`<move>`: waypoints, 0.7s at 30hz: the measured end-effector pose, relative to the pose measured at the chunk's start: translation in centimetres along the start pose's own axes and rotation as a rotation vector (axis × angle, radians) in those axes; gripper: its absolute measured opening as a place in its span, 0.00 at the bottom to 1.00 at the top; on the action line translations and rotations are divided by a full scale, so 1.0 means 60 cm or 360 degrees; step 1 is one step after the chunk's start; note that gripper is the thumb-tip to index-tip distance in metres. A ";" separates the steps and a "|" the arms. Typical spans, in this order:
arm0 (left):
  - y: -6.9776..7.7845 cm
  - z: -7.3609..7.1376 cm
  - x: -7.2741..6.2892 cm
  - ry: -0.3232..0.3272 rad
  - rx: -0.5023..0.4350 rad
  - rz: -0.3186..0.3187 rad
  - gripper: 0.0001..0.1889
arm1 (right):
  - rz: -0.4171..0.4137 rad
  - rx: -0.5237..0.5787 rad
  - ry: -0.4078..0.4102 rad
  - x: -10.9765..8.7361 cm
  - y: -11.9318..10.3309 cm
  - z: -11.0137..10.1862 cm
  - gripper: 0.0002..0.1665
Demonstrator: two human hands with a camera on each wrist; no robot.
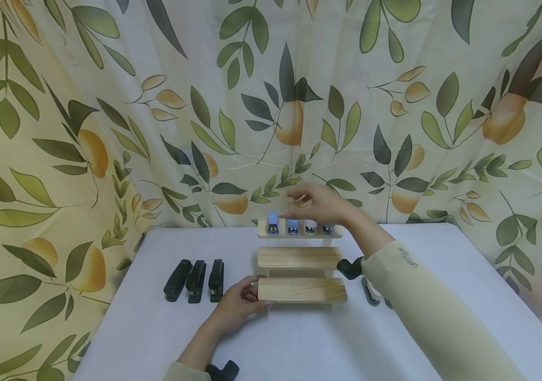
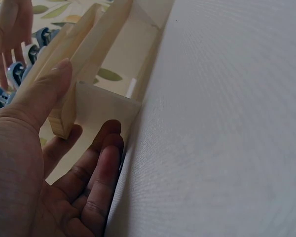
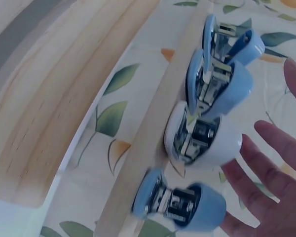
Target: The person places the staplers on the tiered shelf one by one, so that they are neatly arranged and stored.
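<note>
A three-step wooden stand point(image 1: 301, 290) stands mid-table. My left hand point(image 1: 240, 301) pinches the left end of its lowest step, thumb on the wood and index finger beneath, the other fingers beside the pale side support point(image 2: 106, 103). Along the top step point(image 1: 263, 233) sits a row of small staplers: two blue ones on the left, a white stapler point(image 3: 202, 138) and another blue stapler point(image 3: 180, 202) at the right end. Over this row reaches my right hand point(image 1: 318, 203), its spread fingers behind the staplers, fingertips close to the white one and the rightmost blue one.
Three black staplers point(image 1: 196, 281) lie side by side on the white tabletop left of the stand. Right of it, partly hidden by my right sleeve point(image 1: 423, 286), is a light-and-dark stapler point(image 1: 371, 293). A leaf-and-fruit patterned curtain point(image 1: 261, 106) hangs behind the table.
</note>
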State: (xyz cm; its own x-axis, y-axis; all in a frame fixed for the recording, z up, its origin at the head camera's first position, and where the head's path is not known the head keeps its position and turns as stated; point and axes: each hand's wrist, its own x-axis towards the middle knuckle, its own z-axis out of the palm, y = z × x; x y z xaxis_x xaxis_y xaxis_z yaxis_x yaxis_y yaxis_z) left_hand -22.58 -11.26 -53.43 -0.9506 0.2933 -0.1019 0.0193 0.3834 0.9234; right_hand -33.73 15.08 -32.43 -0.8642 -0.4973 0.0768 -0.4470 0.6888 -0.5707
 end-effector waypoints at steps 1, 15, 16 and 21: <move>0.000 0.000 0.000 0.0000 0.0000 -0.0002 0.38 | 0.0010 -0.0010 0.0009 -0.002 0.002 -0.002 0.40; 0.001 0.001 -0.001 0.0007 0.0004 -0.0032 0.39 | 0.0092 -0.0053 0.0132 -0.045 0.038 -0.029 0.40; 0.001 0.001 -0.001 0.0010 0.0005 -0.0036 0.39 | 0.0096 -0.0049 0.0137 -0.049 0.040 -0.030 0.40; -0.001 0.001 -0.001 0.0014 0.0010 -0.0029 0.39 | 0.0138 -0.0027 0.0153 -0.067 0.055 -0.039 0.41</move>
State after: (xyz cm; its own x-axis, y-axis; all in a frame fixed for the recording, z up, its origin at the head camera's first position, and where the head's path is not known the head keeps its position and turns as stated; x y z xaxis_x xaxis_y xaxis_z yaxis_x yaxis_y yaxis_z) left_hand -22.51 -11.24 -53.48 -0.9535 0.2784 -0.1155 0.0038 0.3942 0.9190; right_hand -32.28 20.58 -32.73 -0.9176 -0.3831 0.1059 -0.3726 0.7365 -0.5646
